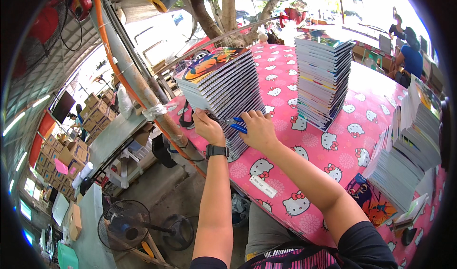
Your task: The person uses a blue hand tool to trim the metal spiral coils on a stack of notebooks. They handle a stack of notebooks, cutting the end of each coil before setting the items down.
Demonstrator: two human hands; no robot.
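Observation:
A tall stack of spiral-bound notebooks (226, 85) stands at the table's near left, its coil spines turned toward me and a colourful cover on top. My left hand (208, 127) is closed at the stack's lower left corner, gripping the edge of a notebook; its fingertips are partly hidden. In my right hand (259, 131) is a pair of blue-handled pliers (237, 126). The jaws point left, against the coils, close to my left fingers. What exactly the jaws touch is too small to tell.
A second notebook stack (322, 81) stands farther right on the pink patterned tablecloth (309, 157). More notebooks (404, 150) lean at the right edge, near one dark-covered notebook (369, 197). A white label strip (263, 186) lies nearby. A pole (138, 76) and fan (124, 226) are left.

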